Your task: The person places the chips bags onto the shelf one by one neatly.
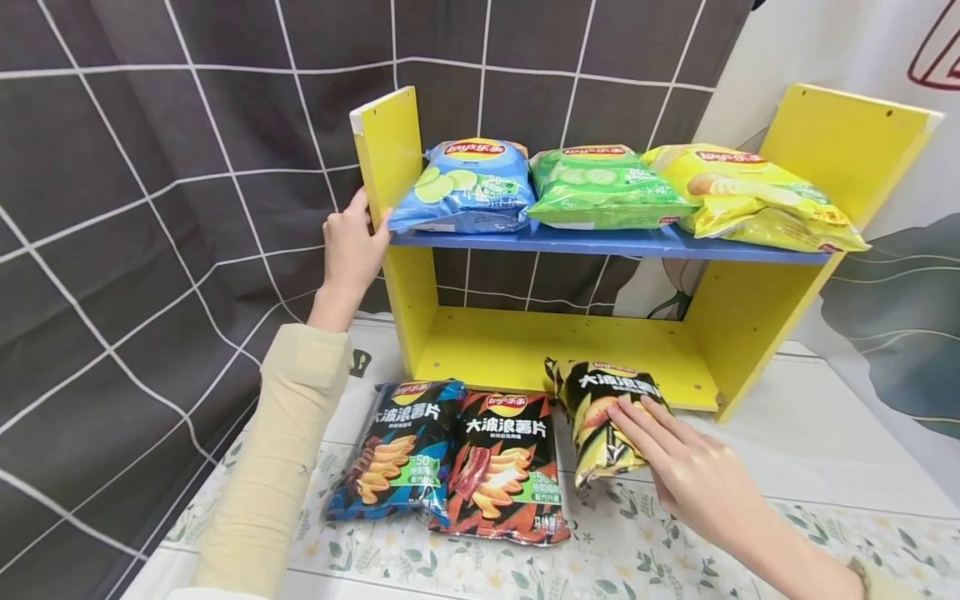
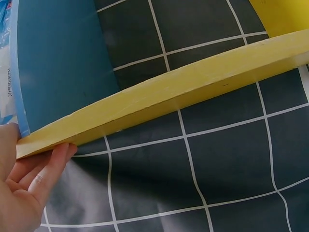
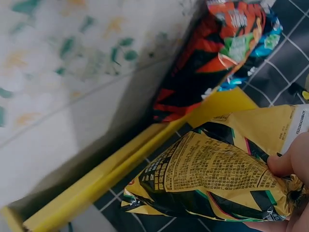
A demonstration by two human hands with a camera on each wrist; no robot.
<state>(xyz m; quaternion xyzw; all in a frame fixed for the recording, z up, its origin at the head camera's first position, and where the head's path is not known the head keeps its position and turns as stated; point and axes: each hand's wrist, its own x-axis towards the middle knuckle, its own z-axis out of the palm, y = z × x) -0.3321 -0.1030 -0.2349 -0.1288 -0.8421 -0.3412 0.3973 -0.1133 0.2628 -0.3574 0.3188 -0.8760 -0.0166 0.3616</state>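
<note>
My left hand (image 1: 351,250) grips the left side panel (image 1: 386,150) of a yellow and blue shelf; in the left wrist view the fingers (image 2: 50,171) lie along its outer face, with the thumb toward the front edge. My right hand (image 1: 705,475) holds a black and gold chip bag (image 1: 592,408), tilted, at the front of the bottom board. In the right wrist view its printed back faces the camera, with my thumb (image 3: 289,162) pressed on it. Left of it, a blue-black chip bag (image 1: 397,454) and a red-black chip bag (image 1: 506,479) lie side by side on the table.
On the blue upper board (image 1: 600,242) sit a blue chip bag (image 1: 472,187), a green chip bag (image 1: 607,192) and a yellow chip bag (image 1: 757,196). The yellow bottom board (image 1: 495,337) is below. A dark grid curtain (image 1: 187,208) hangs behind and to the left.
</note>
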